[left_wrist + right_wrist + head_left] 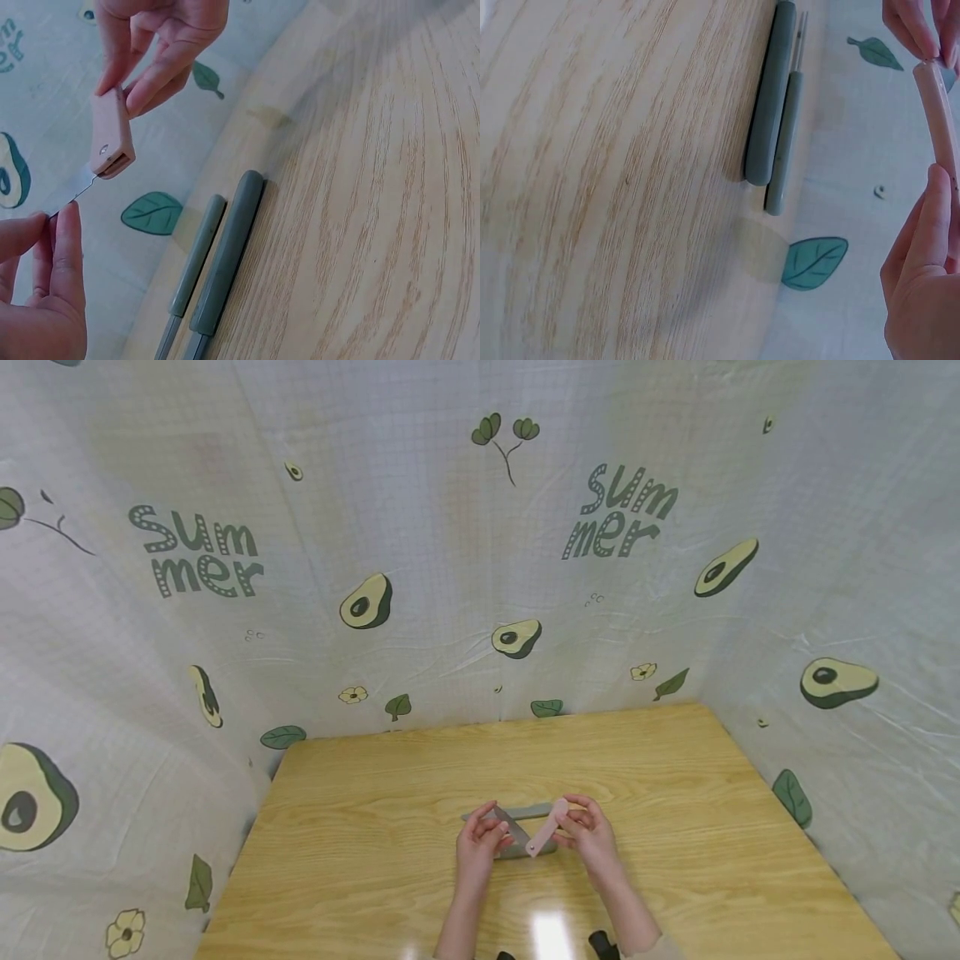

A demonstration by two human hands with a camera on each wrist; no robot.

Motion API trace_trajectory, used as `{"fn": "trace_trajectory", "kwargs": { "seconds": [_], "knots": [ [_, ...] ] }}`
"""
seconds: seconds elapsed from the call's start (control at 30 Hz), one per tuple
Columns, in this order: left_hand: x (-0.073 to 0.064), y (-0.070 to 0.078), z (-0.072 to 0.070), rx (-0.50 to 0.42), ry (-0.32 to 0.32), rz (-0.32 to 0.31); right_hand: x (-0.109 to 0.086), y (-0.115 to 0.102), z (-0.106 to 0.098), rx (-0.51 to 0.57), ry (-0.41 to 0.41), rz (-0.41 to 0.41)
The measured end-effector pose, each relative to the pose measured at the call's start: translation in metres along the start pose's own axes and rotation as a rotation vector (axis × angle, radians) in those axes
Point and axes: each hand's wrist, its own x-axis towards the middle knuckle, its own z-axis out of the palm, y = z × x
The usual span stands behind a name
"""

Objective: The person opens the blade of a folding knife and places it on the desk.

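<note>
A folding knife with a pink handle (pixel 548 827) and a metal blade (pixel 73 192) is held above the table, its blade swung out at an angle. My left hand (pixel 476 845) pinches the blade between thumb and fingers. The far end of the pink handle is gripped by my right hand (pixel 590 841), with the pivot end pointing down between the hands. Beneath them on the table lie two knives with grey-green handles, a thicker one (pixel 229 255) and a slimmer one (pixel 196 259), side by side.
The wood-grained table (pixel 375 827) is bordered at the back and sides by a pale curtain (pixel 435 527) printed with avocados, leaves and lettering. Small black objects (pixel 602 943) show at the bottom edge of the head view, close to the forearms.
</note>
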Motion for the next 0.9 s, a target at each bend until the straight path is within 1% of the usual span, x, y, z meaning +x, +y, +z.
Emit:
{"fn": "trace_trajectory", "kwargs": {
  "seconds": [0.07,0.13,0.2,0.27,0.4,0.53,0.73,0.9],
  "knots": [
    [0.0001,0.0004,0.0007,-0.006,0.011,-0.006,-0.0004,-0.0001,-0.0001,-0.001,-0.003,-0.005],
    [0.0004,0.001,0.0015,-0.005,0.028,-0.03,-0.0012,-0.0001,-0.0004,0.005,-0.006,-0.013],
    [0.0006,0.0023,0.0026,-0.016,0.052,-0.069,-0.0014,0.0,-0.0007,0.01,-0.009,-0.018],
    [0.0009,0.0032,0.0035,-0.023,0.067,-0.087,-0.001,0.0005,-0.0007,0.016,-0.007,-0.018],
    [0.0008,0.0034,0.0046,-0.045,0.074,-0.072,-0.0001,0.0008,0.0003,0.009,-0.002,-0.017],
    [0.0013,0.0036,0.0053,-0.062,0.085,-0.064,-0.0011,0.0005,0.0008,0.009,-0.003,-0.034],
    [0.0012,0.0032,0.0056,-0.093,0.104,-0.075,-0.0034,0.0002,0.0007,0.034,-0.006,-0.054],
    [0.0008,0.0043,0.0065,-0.089,0.11,-0.083,-0.0049,0.0005,0.0009,0.054,-0.002,-0.062]
  ]
}}
